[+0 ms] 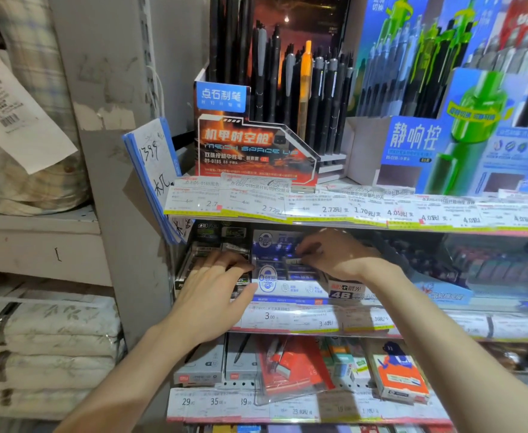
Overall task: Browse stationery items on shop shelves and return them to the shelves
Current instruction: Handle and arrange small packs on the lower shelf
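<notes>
A: Where are the hands?
B: Left hand [215,289] lies flat, fingers together, beside the blue box [283,273] at the middle shelf's [412,326] front edge. Right hand [334,254] pinches a small item [294,261] just above that box.
A: Beyond?
B: Pen displays [256,120] on the upper shelf.

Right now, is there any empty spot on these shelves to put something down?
Hardly. The middle shelf is crowded: both hands, left hand and right hand, are in the blue box, packed between other boxes. One small bare patch: the white floor of the open blue display, beside the black pens.
</notes>
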Motion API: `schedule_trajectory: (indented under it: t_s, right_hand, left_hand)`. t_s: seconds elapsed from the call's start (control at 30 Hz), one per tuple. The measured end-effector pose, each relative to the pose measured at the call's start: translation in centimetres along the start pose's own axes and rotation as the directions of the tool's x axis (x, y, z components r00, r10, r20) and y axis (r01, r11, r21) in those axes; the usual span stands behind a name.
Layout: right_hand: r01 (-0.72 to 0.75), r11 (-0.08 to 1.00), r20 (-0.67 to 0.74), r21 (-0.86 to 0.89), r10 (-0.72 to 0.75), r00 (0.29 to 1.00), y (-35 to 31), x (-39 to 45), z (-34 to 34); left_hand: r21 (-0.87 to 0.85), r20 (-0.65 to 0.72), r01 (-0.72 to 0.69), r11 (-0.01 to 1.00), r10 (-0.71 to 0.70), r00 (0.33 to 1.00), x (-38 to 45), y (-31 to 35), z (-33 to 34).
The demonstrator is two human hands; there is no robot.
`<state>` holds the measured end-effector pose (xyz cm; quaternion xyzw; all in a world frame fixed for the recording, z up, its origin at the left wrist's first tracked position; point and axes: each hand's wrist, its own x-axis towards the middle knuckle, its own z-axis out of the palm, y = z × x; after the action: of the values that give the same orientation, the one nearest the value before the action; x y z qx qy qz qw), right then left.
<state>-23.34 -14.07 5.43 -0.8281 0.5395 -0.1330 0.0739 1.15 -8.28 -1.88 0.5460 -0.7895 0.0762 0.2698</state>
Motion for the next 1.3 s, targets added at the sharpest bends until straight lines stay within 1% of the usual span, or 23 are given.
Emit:
schedule_trajectory:
  t_s: [0.1,0.27,0.4,0.5,0.63,0.73,0.9,1.07,1.17,1.3]
  right_hand:
    - [0.014,1.0,0.005,-0.007,-0.014,1.0,-0.4,0.3,0.2]
    - [0.016,0.997,0.069,-0.077,-0.011,0.998,0.0,0.1,-0.5]
    - [0.047,0.998,0.038,-0.047,-0.045,0.998,-0.2,0.1,-0.3]
    - [0.077,0.997,0.054,-0.011,-0.077,0.996,-0.4,-0.1,0.4]
    - [0.074,0.997,0.052,0.027,-0.075,0.996,0.0,-0.4,0.5]
    - [0.082,0.996,0.039,0.019,-0.082,0.996,0.0,-0.4,0.6]
    - [0.051,0.999,0.001,0.009,-0.051,0.999,0.2,-0.7,1.4]
    - [0.007,0.999,-0.086,0.035,-0.004,0.996,-0.1,-1.5,2.5]
    - [-0.024,0.999,-0.188,0.037,0.031,0.982,-0.4,-2.8,3.3]
    - [-0.038,0.999,-0.357,0.0,0.035,0.933,-0.9,-5.3,4.1]
  left_hand:
    - [-0.004,0.009,0.003,1.0,-0.003,1.0,0.1,-0.2,0.2]
    - [-0.008,0.025,0.012,1.0,-0.011,1.0,0.0,-0.2,0.1]
    - [-0.005,0.024,0.012,1.0,-0.012,1.0,0.1,-0.2,0.3]
    - [-0.007,0.035,0.023,1.0,-0.022,0.999,0.0,-0.3,0.3]
    - [0.002,0.038,0.021,1.0,-0.021,0.999,-0.1,-0.2,0.1]
    - [0.002,0.052,0.032,0.999,-0.032,0.998,-0.1,-0.1,0.0]
    - [-0.001,0.064,0.049,0.999,-0.049,0.997,-0.3,0.1,-0.1]
    - [-0.018,0.042,0.061,0.998,-0.06,0.997,-0.3,0.1,-0.1]
    - [-0.02,0.014,0.069,0.997,-0.069,0.998,-0.4,0.2,0.0]
    - [-0.049,-0.031,0.072,0.996,-0.074,0.997,-0.6,0.6,0.2]
